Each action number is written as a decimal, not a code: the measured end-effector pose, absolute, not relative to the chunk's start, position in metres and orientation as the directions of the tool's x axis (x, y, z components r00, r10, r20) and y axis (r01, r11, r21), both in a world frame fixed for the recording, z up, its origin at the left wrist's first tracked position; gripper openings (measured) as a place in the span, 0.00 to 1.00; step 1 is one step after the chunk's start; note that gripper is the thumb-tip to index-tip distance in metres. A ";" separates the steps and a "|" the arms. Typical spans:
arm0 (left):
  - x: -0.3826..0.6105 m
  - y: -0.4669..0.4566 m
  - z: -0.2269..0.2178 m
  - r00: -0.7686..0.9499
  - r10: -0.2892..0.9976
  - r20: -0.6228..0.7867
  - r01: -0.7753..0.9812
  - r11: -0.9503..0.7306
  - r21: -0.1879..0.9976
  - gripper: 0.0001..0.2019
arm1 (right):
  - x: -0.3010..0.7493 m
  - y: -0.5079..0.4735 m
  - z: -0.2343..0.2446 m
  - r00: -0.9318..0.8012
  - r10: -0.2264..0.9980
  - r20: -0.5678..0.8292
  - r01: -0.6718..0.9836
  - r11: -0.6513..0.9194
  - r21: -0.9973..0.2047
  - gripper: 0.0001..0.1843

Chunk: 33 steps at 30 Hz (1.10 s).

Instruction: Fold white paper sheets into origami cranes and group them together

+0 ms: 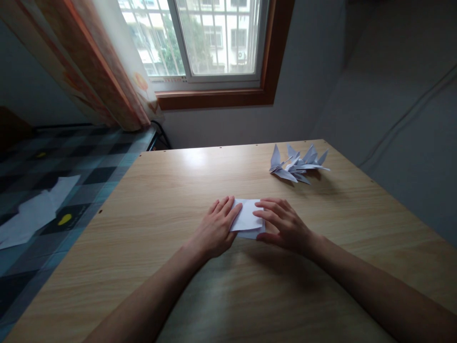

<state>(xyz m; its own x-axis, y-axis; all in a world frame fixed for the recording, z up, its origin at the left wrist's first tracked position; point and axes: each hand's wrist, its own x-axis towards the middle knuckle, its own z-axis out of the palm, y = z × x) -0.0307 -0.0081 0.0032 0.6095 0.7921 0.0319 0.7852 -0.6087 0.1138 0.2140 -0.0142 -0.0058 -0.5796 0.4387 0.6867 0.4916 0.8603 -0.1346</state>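
A small sheet of white folded paper (247, 219) lies on the wooden table (171, 200), its upper layer slightly offset from the layer beneath along the near edge. My left hand (217, 226) rests flat over the paper's left side, fingers stretched out and thumb on top. From the right, my right hand (283, 224) holds the paper's right edge, with fingertips over the upper layer and the thumb at the near right corner. Whether that thumb is under the paper I cannot tell.
Several folded paper cranes (298, 164) stand clustered at the table's far right. On the left, loose white sheets (39, 209) lie on a checked bedspread (96, 169). Beyond the table are a barred window (217, 43) and an orange patterned curtain (103, 62).
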 end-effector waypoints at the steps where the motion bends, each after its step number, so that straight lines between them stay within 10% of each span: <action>1: -0.031 -0.008 0.004 0.613 0.790 0.031 0.783 -0.612 0.109 0.30 | 0.213 -0.014 -0.006 -0.579 0.440 0.686 0.503 0.856 -0.124 0.14; 16: -0.036 -0.006 -0.004 0.593 0.800 0.091 0.779 -0.598 0.189 0.31 | 0.203 -0.023 -0.005 -0.362 0.410 0.837 0.515 0.836 -0.187 0.08; 33: -0.035 -0.006 0.000 0.621 0.778 0.095 0.735 -0.620 0.273 0.37 | 0.177 -0.007 -0.014 -0.759 0.523 0.389 0.473 0.852 -0.223 0.22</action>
<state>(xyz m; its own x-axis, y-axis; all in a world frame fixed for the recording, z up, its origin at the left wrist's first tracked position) -0.0349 -0.0062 -0.0002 0.6211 0.7779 0.0953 0.7351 -0.6204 0.2734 0.1772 -0.0065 -0.0137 -0.7587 0.5228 0.3888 0.4728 0.8524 -0.2235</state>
